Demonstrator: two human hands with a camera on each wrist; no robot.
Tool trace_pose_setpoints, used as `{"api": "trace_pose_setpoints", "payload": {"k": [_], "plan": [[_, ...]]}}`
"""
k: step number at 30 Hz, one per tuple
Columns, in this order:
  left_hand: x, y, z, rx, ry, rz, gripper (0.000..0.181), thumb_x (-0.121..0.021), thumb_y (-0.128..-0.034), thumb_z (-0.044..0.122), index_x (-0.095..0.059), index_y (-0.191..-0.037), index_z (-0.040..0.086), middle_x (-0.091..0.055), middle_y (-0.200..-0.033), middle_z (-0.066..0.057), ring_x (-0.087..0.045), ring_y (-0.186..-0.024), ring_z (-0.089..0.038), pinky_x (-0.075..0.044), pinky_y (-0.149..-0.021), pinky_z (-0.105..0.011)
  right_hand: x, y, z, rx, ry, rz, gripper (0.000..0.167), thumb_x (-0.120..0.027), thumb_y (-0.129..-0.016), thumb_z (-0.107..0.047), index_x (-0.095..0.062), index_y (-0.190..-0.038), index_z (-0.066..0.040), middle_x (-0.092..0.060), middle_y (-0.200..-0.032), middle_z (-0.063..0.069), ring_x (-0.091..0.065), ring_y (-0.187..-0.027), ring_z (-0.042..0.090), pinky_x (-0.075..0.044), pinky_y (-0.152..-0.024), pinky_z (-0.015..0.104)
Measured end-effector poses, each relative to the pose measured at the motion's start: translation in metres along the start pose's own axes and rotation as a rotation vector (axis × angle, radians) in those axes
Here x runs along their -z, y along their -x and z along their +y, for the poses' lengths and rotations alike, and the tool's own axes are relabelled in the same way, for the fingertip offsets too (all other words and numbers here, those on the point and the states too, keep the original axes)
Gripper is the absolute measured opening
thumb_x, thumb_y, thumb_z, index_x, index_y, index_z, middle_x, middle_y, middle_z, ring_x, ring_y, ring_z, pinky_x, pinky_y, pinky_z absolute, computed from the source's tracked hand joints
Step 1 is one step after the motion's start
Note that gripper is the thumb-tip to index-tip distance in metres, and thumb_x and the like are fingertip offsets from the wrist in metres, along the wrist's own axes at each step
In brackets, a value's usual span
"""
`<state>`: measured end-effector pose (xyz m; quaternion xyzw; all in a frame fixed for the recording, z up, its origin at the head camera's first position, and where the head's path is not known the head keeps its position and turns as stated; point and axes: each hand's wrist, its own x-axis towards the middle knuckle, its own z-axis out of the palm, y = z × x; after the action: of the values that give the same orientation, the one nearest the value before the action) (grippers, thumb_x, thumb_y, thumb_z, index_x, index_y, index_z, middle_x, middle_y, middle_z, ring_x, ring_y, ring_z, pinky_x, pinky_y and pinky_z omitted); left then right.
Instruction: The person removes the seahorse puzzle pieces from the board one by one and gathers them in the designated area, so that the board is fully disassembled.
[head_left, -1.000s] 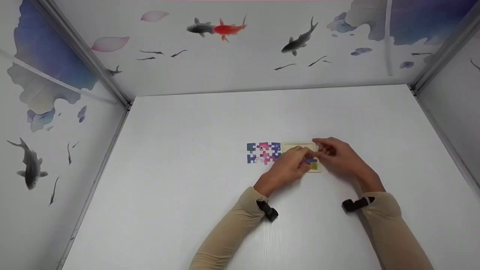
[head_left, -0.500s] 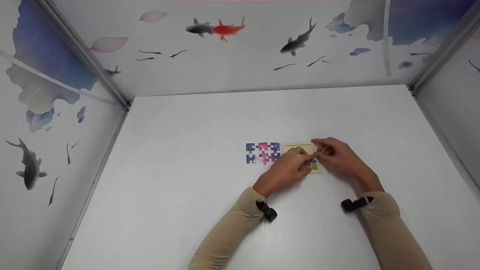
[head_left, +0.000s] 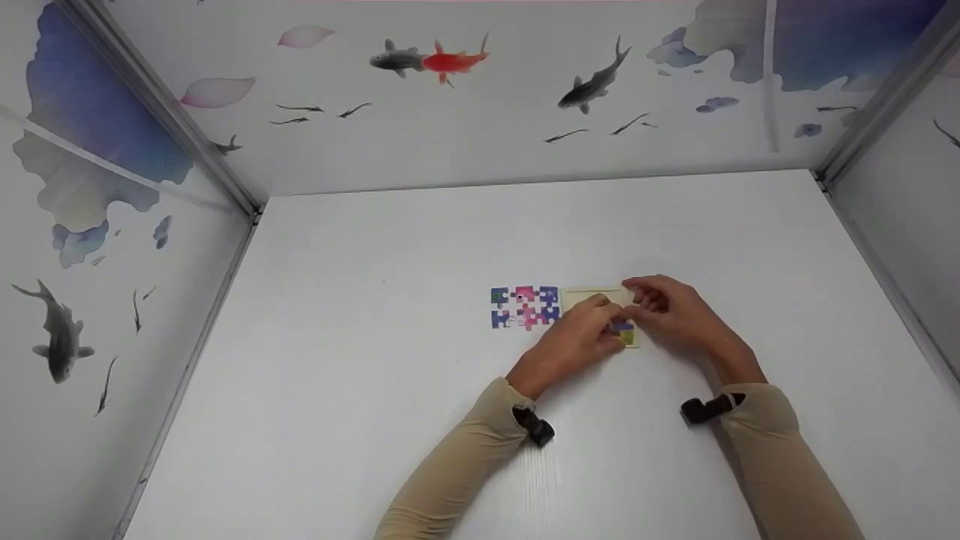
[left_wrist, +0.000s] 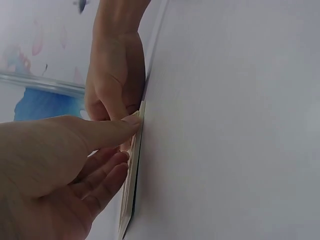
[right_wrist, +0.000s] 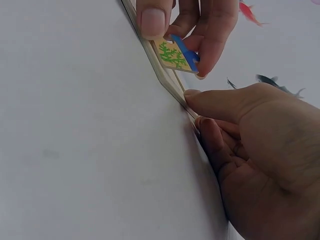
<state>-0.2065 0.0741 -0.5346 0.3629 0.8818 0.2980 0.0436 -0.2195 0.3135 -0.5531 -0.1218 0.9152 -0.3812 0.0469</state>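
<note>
A shallow puzzle tray (head_left: 592, 290) with a pale rim lies on the table, in the head view right of centre. My left hand (head_left: 571, 335) reaches over it and pinches a jigsaw piece (right_wrist: 176, 54) with green coral on yellow and a blue end. That piece is tilted against the tray's near side. At the tray's right edge, my right hand (head_left: 681, 313) grips the rim, thumb above and curled fingers at the side. In the left wrist view, the left thumb (left_wrist: 112, 132) rests close to the tray's edge. Much of the tray's inside is hidden by my left hand.
Several loose jigsaw pieces (head_left: 526, 294) in pink, blue and purple lie just left of the tray, partly behind my left hand. The white table (head_left: 337, 337) is bordered by upright panels (head_left: 480, 142) printed with fish at the back and sides.
Both hands stay nearly where they were. My left fingers shift slightly over the tray's right part; the loose pieces have not moved.
</note>
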Motion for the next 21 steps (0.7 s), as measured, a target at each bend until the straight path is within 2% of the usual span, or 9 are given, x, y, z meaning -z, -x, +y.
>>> {"api": "trace_pose_setpoints", "payload": {"k": [5,10,13,21], "plan": [[0.003,0.002,0.000,0.015,0.020,-0.002,0.033,-0.077,-0.1016,0.016,-0.075,-0.134,0.010,-0.071,-0.122,-0.002,-0.068,-0.107,-0.009,-0.052,-0.094,-0.011,0.000,-0.001,0.001,0.005,-0.001,-0.004,0.049,-0.077,-0.103,-0.028,-0.065,-0.148,-0.011,-0.069,-0.117,0.009,-0.061,-0.098,0.020,-0.048,-0.085,0.016],[0.016,0.011,-0.009,0.023,0.003,0.014,0.029,-0.074,-0.1043,0.021,-0.078,-0.131,0.012,-0.076,-0.118,-0.001,-0.070,-0.102,-0.009,-0.055,-0.090,-0.014,-0.002,-0.001,0.002,-0.004,-0.003,-0.018,0.048,-0.074,-0.105,-0.028,-0.064,-0.149,-0.011,-0.068,-0.119,0.010,-0.061,-0.100,0.020,-0.047,-0.086,0.016],[0.027,0.021,-0.020,0.041,-0.008,0.016,0.031,-0.078,-0.1020,0.026,-0.079,-0.130,0.012,-0.077,-0.117,0.000,-0.070,-0.100,-0.010,-0.055,-0.087,-0.018,-0.002,0.000,0.002,-0.018,-0.004,-0.022,0.049,-0.074,-0.105,-0.030,-0.063,-0.149,-0.011,-0.068,-0.120,0.010,-0.061,-0.102,0.019,-0.047,-0.087,0.015],[0.050,0.053,-0.040,0.094,-0.022,0.013,0.045,-0.088,-0.0935,0.032,-0.077,-0.134,0.015,-0.076,-0.122,0.001,-0.066,-0.105,-0.013,-0.057,-0.093,-0.026,0.000,0.003,-0.001,-0.061,-0.005,-0.032,0.050,-0.072,-0.106,-0.032,-0.061,-0.152,-0.015,-0.064,-0.122,0.008,-0.058,-0.106,0.023,-0.045,-0.089,0.013]]}}
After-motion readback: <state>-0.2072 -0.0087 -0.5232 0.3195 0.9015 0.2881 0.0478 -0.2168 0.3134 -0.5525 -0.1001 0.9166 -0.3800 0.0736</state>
